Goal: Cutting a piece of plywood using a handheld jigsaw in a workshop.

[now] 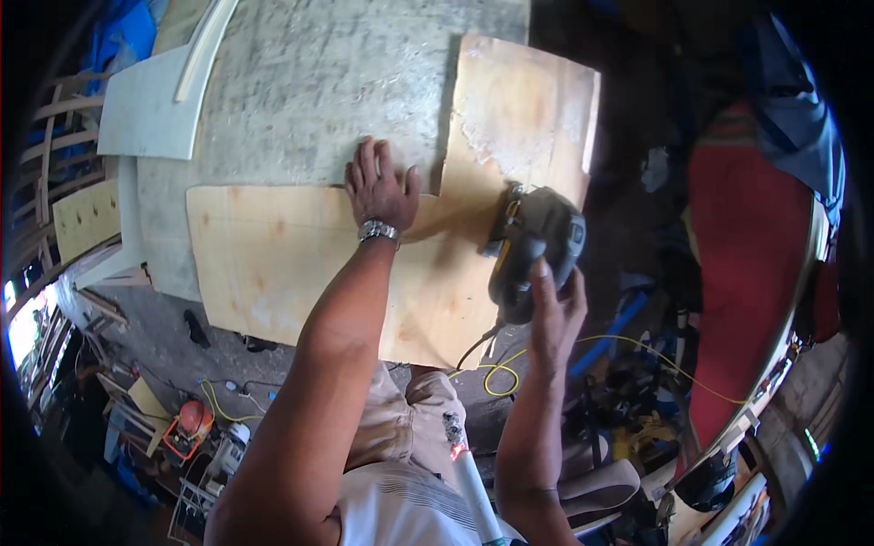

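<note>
An L-shaped sheet of pale plywood (pixel 273 264) lies over a larger grey, stained board (pixel 300 100). My left hand (pixel 383 189), a metal watch at its wrist, presses flat on the plywood's inner edge, fingers spread and reaching onto the grey board. On the right, my right hand (pixel 553 305) is wrapped round a black and yellow power tool that looks like a jigsaw (pixel 537 241). Its metal shoe rests on the plywood near the inner corner; the blade is hidden. A dark cord (pixel 475 349) runs from the tool's back end over the near edge.
A narrow white strip lies on a white panel (pixel 150 107) at the far left. A yellow cord (pixel 628 339) crosses the floor at right, near a long red panel (pixel 742 273). An orange-red machine (pixel 193 419) stands lower left. A lit cigarette (pixel 473 491) juts up at the bottom.
</note>
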Available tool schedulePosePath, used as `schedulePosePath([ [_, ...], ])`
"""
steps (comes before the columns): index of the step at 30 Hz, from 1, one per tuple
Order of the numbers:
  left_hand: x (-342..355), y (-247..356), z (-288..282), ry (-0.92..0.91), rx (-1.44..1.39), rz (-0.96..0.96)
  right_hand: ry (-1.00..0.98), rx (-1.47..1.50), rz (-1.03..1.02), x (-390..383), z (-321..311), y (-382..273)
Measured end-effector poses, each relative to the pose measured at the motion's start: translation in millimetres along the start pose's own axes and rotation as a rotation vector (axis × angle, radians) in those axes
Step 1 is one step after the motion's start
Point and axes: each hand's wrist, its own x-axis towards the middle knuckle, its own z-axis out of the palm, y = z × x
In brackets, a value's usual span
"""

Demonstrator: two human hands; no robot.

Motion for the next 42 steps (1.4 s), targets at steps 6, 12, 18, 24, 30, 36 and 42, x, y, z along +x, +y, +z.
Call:
schedulePosePath([
  [6, -0.5, 3.8, 5.3, -0.020, 0.016, 0.014, 0.021, -0.060, 0.016, 3.5, 9.2, 2.5],
  [12, 2.4, 6.5, 4.2, -0.032, 0.035, 0.009, 0.040, -0.026, 0.055, 2.6, 11.2, -6.6],
  [18, 0.1, 5.0, -1.9, -0.084, 0.038, -0.004, 0.053, -0.104, -0.009, -1.7, 0.5, 4.7],
  [24, 2.2, 8.0, 2.7, -0.092, 0.057, 0.001, 0.292, -0.090, -0.350, -13.0, -6.7, -23.9],
  [30, 2.1, 6.0, -1.0, -0.095, 0.062, 0.010, -0.369, 0.678, -0.441, -67.3, -0.2, -127.0],
  [36, 3.9, 10.7, -0.3, -0.088, 0.065, 0.016, -0.831, 0.937, -0.534, -59.7, 21.5, -180.6],
  [42, 6.8, 6.0, -4.0, -0.094, 0.067, -0.008, -0.800, 1.241, -0.714, -67.7, 75.7, -170.8],
])
